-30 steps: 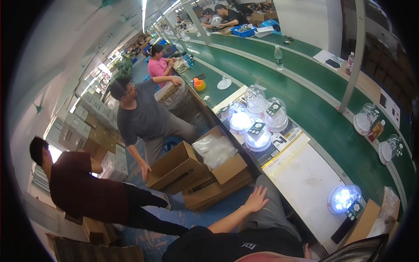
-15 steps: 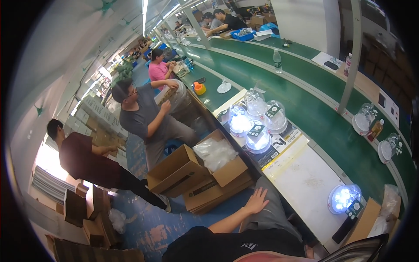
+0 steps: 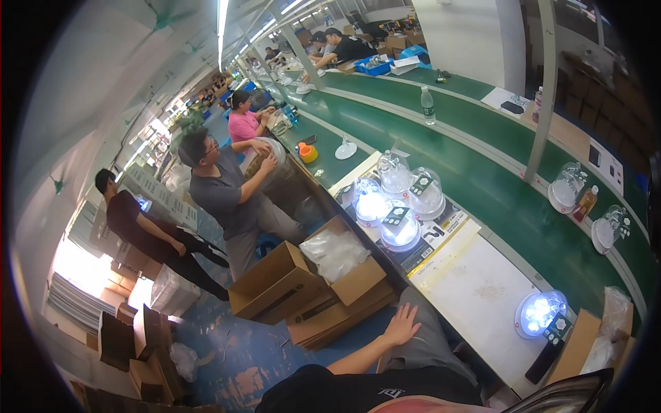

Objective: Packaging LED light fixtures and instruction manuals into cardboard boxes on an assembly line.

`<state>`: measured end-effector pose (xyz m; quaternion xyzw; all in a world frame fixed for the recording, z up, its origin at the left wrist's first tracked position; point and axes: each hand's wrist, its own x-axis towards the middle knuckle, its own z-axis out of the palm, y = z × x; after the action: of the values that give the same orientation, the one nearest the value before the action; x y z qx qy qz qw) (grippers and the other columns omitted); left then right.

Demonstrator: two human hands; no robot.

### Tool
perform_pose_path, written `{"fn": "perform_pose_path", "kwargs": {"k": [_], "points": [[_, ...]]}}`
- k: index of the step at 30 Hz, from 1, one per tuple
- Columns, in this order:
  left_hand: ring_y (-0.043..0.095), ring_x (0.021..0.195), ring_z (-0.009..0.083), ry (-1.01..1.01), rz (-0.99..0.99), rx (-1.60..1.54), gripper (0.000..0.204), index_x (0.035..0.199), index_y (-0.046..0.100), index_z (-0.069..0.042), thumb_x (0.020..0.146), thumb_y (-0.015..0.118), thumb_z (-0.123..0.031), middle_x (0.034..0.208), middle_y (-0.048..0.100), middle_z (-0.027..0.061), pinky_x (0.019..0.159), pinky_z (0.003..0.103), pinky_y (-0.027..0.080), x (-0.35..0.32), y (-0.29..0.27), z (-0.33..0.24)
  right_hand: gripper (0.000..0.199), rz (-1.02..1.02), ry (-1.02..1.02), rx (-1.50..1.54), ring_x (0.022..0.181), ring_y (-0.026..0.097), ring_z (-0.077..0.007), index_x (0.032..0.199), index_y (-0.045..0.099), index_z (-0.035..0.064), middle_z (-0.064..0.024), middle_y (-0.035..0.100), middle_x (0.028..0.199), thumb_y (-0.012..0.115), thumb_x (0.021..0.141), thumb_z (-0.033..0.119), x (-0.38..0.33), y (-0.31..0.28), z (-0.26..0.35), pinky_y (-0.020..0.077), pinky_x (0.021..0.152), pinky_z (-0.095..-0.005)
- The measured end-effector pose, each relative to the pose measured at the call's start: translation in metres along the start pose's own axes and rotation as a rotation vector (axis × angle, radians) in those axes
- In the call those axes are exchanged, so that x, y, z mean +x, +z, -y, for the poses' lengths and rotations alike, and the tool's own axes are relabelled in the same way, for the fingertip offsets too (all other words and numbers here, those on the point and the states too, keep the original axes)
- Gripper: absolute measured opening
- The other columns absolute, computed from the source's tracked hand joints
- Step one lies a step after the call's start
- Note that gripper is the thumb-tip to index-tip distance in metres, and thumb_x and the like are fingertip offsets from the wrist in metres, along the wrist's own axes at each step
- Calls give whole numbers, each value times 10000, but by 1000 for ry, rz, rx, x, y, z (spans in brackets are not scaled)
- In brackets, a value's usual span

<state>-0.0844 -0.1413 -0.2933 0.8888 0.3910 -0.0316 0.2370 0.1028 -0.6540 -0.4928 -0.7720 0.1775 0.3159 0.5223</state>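
Observation:
My left hand (image 3: 401,325) lies flat on my grey-trousered thigh (image 3: 428,337), fingers spread, holding nothing. My right hand does not show. Beside my leg runs a bench with a white board (image 3: 475,289). A lit clear dome lamp (image 3: 539,314) with a dark tag sits at the board's near right end. Farther along, on printed sheets, stand a lit dome lamp (image 3: 370,204), another lit lamp with a tag over it (image 3: 401,234), and two unlit ones: a clear dome lamp (image 3: 394,173) and a tagged dome lamp (image 3: 427,198).
Cartons (image 3: 272,286), one holding plastic bags (image 3: 335,253), stand left of the bench. A green conveyor (image 3: 475,186) runs behind it, with more dome lamps (image 3: 567,187) and a bottle (image 3: 427,105) along its far edge. A co-worker in grey (image 3: 224,179) sits ahead; another person (image 3: 148,224) stands left.
My left hand stays on my thigh. The standing person has turned and now holds a lit screen. The seated co-worker in grey has lowered a hand onto the plastic-wrapped bundle. The view has shifted slightly.

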Motion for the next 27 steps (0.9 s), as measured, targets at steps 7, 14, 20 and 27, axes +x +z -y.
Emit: {"fn": "perform_pose_path", "kwargs": {"k": [7,14,20,27], "points": [[273,1461,461,-16,30,-16,711,1552,272,-75,996,511,-448,1594,248,268,1140,546,339,3,2,0,265,-17,-12,-34,734,651,-238,894,726,-6,-104,695,787,722,880,258,-23,20,25,522,662,-370],[270,1462,459,-13,22,-14,714,1550,276,-76,992,515,-453,1595,244,266,1133,556,343,3,5,3,268,-25,-10,-87,734,654,-243,894,727,-7,-110,698,791,718,880,261,-35,25,34,523,665,-377],[296,1449,457,-17,35,32,701,1545,280,-63,1000,509,-440,1583,254,282,1146,504,340,3,3,-1,272,-35,-6,-167,735,656,-247,894,727,-8,-116,701,794,716,881,263,-49,13,48,524,668,-382],[287,1454,455,-16,-12,-17,701,1542,295,-70,991,519,-442,1582,270,270,1135,542,343,3,4,2,276,-30,-22,-278,736,659,-252,895,728,-9,-122,705,798,713,881,266,-40,-5,48,525,671,-388]]}}
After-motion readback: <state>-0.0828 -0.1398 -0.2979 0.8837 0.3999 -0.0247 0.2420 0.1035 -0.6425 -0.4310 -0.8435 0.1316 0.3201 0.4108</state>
